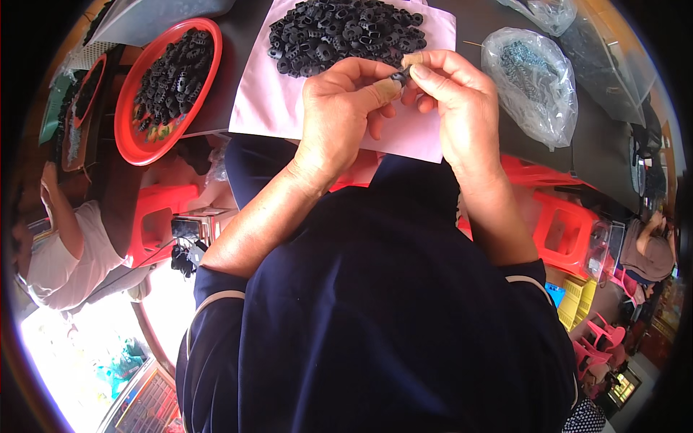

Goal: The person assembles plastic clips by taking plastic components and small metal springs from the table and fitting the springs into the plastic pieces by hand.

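My left hand (336, 112) is closed in a pinch, thumb against forefinger, on a small black plastic part (398, 76). Against the same part, the thumb and forefinger of my right hand (458, 97) are pressed together. Tan tape or finger covers wrap some fingertips. Most of the part is hidden by the fingers, so its exact shape cannot be made out. Just beyond both hands lies a heap of black plastic parts (339, 36), many with holes or notched edges. The heap rests on a pink cloth (263, 108) that hangs over the table's near edge.
On the left stands a red oval tray (122, 126) of black parts. A clear plastic bag (556, 119) with small bluish-grey pieces lies to the right. Red stools (567, 231) stand below the table. Other people (79, 245) sit at both sides.
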The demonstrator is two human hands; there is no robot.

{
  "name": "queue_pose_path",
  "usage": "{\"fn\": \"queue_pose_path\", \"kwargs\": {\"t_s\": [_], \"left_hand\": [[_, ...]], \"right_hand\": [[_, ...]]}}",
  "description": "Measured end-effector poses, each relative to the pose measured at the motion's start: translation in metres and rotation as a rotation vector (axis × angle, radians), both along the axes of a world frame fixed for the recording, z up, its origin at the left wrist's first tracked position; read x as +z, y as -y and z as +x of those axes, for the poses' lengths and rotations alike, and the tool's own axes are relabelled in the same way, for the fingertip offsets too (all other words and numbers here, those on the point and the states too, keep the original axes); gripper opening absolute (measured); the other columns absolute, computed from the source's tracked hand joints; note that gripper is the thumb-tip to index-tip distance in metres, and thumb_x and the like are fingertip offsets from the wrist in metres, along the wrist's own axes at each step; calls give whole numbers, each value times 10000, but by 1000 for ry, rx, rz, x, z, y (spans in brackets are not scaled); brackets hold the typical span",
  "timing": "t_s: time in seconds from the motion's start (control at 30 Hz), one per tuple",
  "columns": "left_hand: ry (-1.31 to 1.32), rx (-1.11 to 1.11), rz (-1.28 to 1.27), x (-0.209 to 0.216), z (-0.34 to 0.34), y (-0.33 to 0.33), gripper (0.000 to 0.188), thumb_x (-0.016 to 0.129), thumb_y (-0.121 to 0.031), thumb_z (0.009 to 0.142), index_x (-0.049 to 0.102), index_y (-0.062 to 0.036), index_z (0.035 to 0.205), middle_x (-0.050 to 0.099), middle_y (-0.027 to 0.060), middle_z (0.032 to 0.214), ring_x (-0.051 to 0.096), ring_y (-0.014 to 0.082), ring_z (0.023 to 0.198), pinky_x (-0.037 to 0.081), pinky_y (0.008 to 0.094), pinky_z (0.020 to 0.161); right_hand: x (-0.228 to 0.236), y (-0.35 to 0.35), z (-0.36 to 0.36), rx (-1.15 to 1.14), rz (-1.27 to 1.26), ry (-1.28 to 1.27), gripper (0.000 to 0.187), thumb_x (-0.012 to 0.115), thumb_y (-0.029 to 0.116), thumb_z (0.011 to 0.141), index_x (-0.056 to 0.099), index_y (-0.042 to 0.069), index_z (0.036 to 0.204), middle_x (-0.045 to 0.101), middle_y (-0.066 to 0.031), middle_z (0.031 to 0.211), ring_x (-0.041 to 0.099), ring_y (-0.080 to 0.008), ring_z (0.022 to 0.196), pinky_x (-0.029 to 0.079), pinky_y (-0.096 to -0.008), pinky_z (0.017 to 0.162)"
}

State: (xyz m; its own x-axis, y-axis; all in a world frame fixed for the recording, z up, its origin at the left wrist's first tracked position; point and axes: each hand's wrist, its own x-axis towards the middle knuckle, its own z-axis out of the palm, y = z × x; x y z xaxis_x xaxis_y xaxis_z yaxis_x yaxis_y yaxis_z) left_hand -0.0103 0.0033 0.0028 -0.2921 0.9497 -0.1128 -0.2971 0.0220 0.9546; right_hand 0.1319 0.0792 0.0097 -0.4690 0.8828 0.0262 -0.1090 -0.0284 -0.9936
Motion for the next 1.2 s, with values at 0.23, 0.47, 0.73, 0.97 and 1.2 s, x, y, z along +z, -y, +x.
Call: {"fn": "queue_pose_path", "kwargs": {"t_s": [0.23, 0.47, 0.73, 0.97, 1.2], "left_hand": [[-14, 89, 0, -1, 6, 3, 131, 689, -34, 886, 661, 33, 995, 647, 49, 712, 538, 57, 530, 433, 203, 456], [-55, 142, 34, -6, 12, 2, 122, 687, -28, 884, 669, 30, 991, 646, 38, 710, 541, 42, 545, 421, 192, 458], [-88, 115, 21, -2, 14, 4, 117, 680, -22, 881, 668, 27, 986, 655, 36, 739, 566, 58, 605, 448, 203, 513], [-117, 123, 92, -6, 17, 1, 81, 661, -9, 888, 654, 30, 958, 655, 48, 749, 574, 81, 609, 478, 221, 550], [-90, 101, 97, -8, 17, 2, 73, 647, 1, 892, 640, 33, 958, 654, 53, 748, 580, 85, 613, 484, 231, 550]], "right_hand": [[-8, 8, -7, -84, 200, 16, 77, 672, 41, 902, 687, -16, 951, 710, -55, 909, 640, -97, 785, 501, -229, 698], [-12, 1, -1, -73, 595, 33, 104, 668, -70, 861, 677, -18, 951, 725, -76, 914, 679, -116, 824, 539, -242, 764], [-10, 2, -1, -124, 805, 116, 174, 647, -114, 809, 675, -9, 946, 716, -95, 837, 696, -148, 728, 546, -249, 657], [-10, 10, -4, -224, 999, 210, 228, 618, -126, 787, 672, 2, 968, 716, -107, 868, 702, -188, 709, 549, -272, 625], [-13, 6, -5, -237, 964, 164, 253, 589, -152, 776, 658, 1, 965, 705, -100, 869, 690, -199, 697, 544, -286, 614]]}}
